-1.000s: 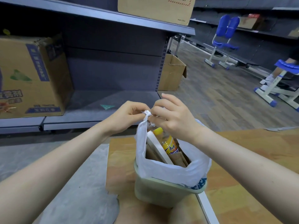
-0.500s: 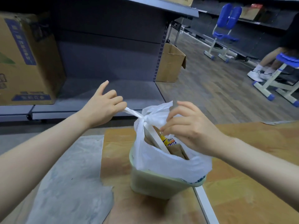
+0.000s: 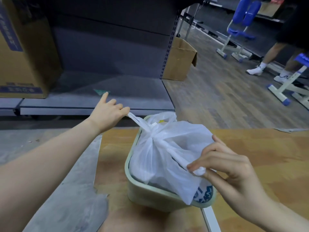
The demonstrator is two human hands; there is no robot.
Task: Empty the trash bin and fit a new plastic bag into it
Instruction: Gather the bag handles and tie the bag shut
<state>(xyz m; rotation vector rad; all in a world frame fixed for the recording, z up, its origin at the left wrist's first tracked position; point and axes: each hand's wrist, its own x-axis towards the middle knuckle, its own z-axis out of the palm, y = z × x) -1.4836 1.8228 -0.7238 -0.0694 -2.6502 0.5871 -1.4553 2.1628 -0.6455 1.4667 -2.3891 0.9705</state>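
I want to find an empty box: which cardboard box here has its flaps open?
The small cardboard box on the floor past the shelf end; the large printed box on the shelf shows no open flaps.

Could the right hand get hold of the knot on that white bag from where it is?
Probably yes. The right hand pinches one handle end, which leads straight to the knot atop the white bag. Nothing covers it; the left hand pulls the other end away.

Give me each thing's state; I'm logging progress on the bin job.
white trash bag: full, knotted at top, still in bin.
trash bin: upright, on the wooden board.
left hand: grips one bag handle, pulled taut.
right hand: pinches the other handle.
cardboard box by shelf: flaps open.
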